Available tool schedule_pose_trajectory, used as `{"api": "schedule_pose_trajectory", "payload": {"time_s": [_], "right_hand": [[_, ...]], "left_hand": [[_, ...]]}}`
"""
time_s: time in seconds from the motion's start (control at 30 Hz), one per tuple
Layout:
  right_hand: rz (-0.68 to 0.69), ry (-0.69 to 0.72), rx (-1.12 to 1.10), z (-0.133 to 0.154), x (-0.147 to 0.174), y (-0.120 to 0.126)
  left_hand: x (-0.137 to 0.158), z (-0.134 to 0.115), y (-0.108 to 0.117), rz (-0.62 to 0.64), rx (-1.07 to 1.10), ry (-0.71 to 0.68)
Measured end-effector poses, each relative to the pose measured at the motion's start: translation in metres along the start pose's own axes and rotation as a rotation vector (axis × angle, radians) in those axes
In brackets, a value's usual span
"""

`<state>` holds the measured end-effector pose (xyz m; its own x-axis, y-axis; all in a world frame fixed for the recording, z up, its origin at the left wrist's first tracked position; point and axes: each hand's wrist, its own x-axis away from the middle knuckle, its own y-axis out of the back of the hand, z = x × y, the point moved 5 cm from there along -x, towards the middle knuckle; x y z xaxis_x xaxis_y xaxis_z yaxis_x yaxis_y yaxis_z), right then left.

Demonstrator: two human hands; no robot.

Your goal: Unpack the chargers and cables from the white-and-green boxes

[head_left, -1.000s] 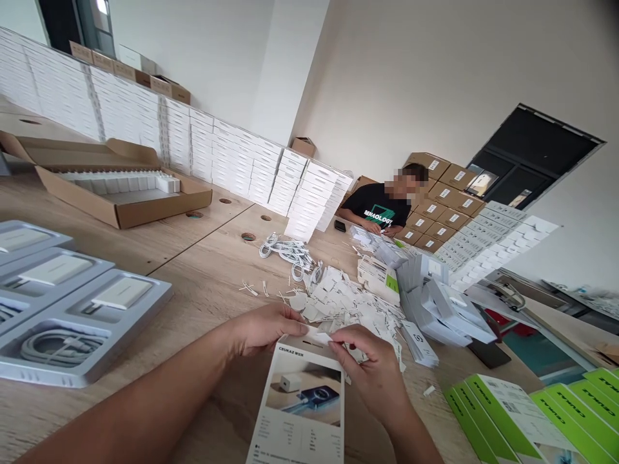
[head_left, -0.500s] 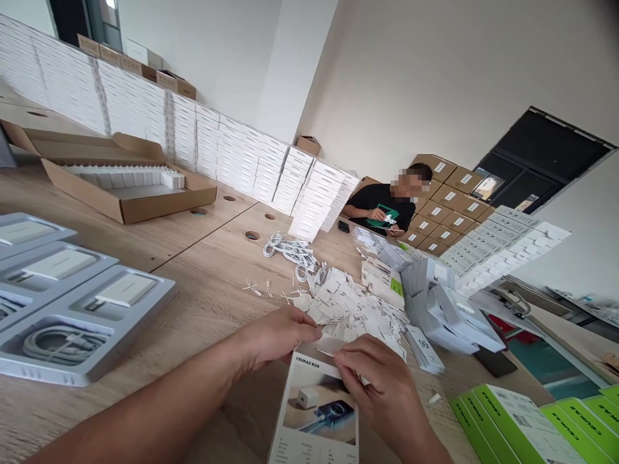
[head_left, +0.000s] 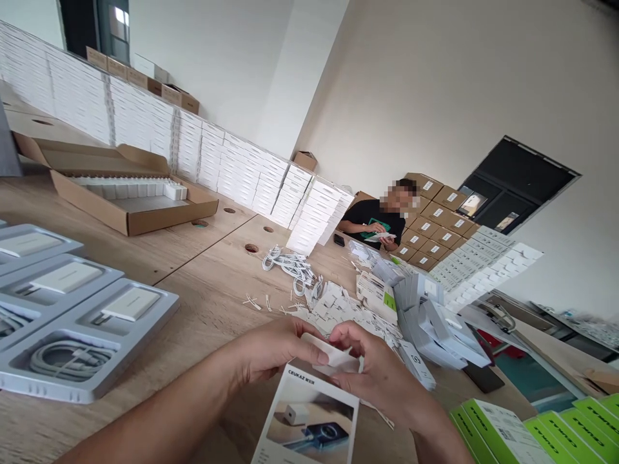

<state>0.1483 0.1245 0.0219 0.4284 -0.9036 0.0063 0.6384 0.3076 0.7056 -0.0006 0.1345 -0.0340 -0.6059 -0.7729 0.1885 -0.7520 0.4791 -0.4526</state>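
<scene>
Close in front of me is a printed charger box (head_left: 309, 419) with a picture of a white charger and a phone. Its white top flap (head_left: 338, 361) stands up between my hands. My left hand (head_left: 278, 348) grips the flap from the left, thumb across its front. My right hand (head_left: 374, 364) pinches the flap's right side, its fingers curled behind. Whether anything is inside the box is hidden. Just beyond my hands lies a heap of white card scraps (head_left: 333, 303).
Trays (head_left: 130, 303) with chargers and coiled cables lie at the left. An open brown carton (head_left: 145, 219) stands behind them. Loose cables (head_left: 293, 267), grey-white trays (head_left: 449, 335) and green boxes (head_left: 507, 425) also lie around. White box stacks (head_left: 232, 164) line the back. Another person (head_left: 372, 222) sits across.
The box's top flap now stands raised between my hands. My right hand has shifted from the box's upper right edge onto the flap. The other person's hands have come closer together.
</scene>
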Motion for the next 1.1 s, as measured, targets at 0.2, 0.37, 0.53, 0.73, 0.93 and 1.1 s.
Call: {"api": "schedule_pose_trajectory", "payload": {"time_s": [0.2,0.37,0.53,0.73,0.93,1.1], "right_hand": [[-0.064,-0.038,-0.043,0.008,-0.002,-0.006],[-0.123,-0.033,-0.008,0.004,-0.003,-0.01],[-0.157,0.007,-0.05,-0.007,-0.004,-0.013],[-0.163,0.003,0.04,-0.015,-0.003,-0.014],[-0.176,0.033,0.013,-0.012,-0.003,-0.014],[-0.001,-0.049,-0.294,-0.034,-0.01,-0.008]], "left_hand": [[0.011,-0.013,0.006,-0.047,-0.253,-0.09],[0.012,-0.015,0.006,-0.022,-0.428,-0.112],[0.011,-0.014,0.01,-0.055,-0.644,-0.092],[0.015,-0.02,0.005,0.002,-0.792,-0.201],[0.014,-0.019,0.001,0.027,-0.811,-0.218],[0.009,-0.017,0.006,-0.045,-0.81,-0.184]]}}
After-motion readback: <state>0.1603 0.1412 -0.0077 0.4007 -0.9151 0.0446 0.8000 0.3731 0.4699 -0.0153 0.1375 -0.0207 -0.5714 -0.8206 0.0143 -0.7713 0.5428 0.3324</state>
